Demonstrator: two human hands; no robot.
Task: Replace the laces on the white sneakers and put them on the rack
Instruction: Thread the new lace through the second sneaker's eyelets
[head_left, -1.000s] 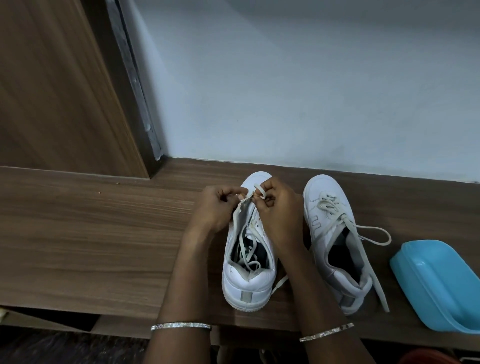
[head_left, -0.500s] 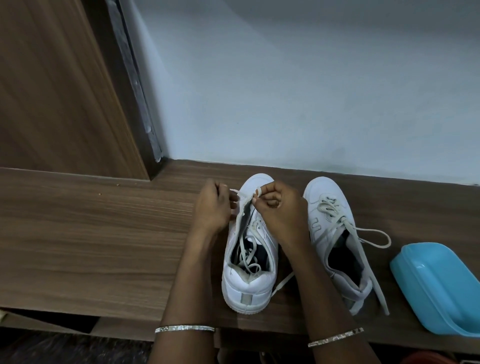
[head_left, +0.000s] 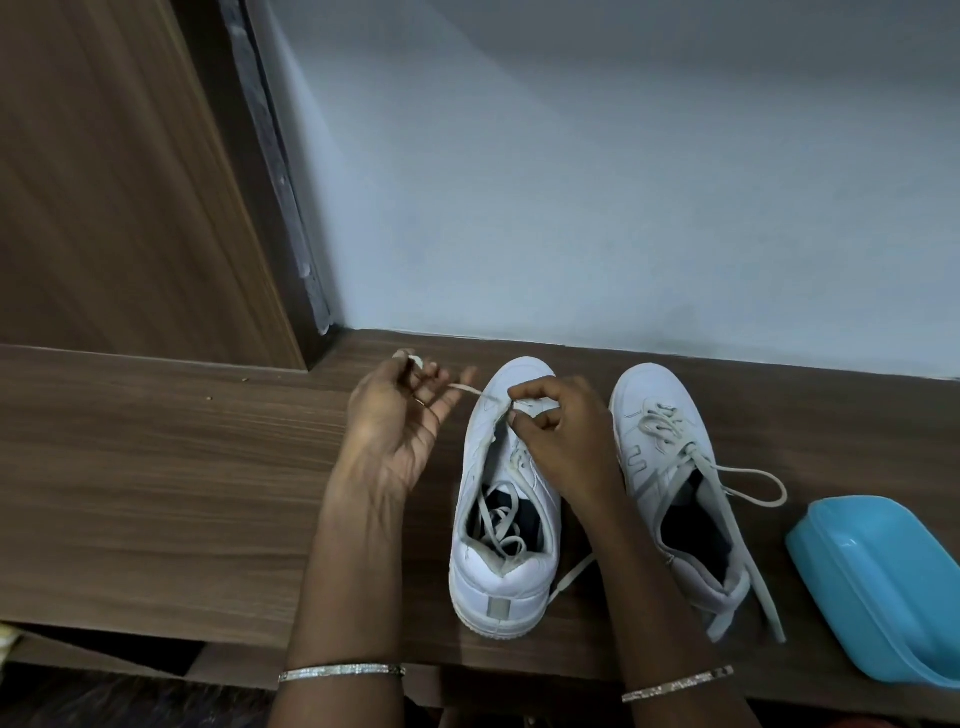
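Note:
Two white sneakers stand toes-to-wall on the wooden surface (head_left: 156, 493). The left sneaker (head_left: 506, 571) has a loose lace piled in its opening. My left hand (head_left: 400, 421) pinches the lace end (head_left: 467, 389) and holds it out to the left of the toe. My right hand (head_left: 558, 431) rests on the sneaker's front, its fingers curled and pinching the lace at the eyelets. The right sneaker (head_left: 670, 467) is partly laced, with its lace (head_left: 748, 499) trailing off to the right.
A light blue plastic tub (head_left: 883, 587) lies at the right edge. A pale wall (head_left: 571, 182) runs behind the sneakers, and a wooden panel (head_left: 104, 182) rises at the back left. The surface's front edge runs just below the sneakers' heels.
My left hand has moved left and away from the toe, drawing the lace out taut. My right hand has stayed on the sneaker's front.

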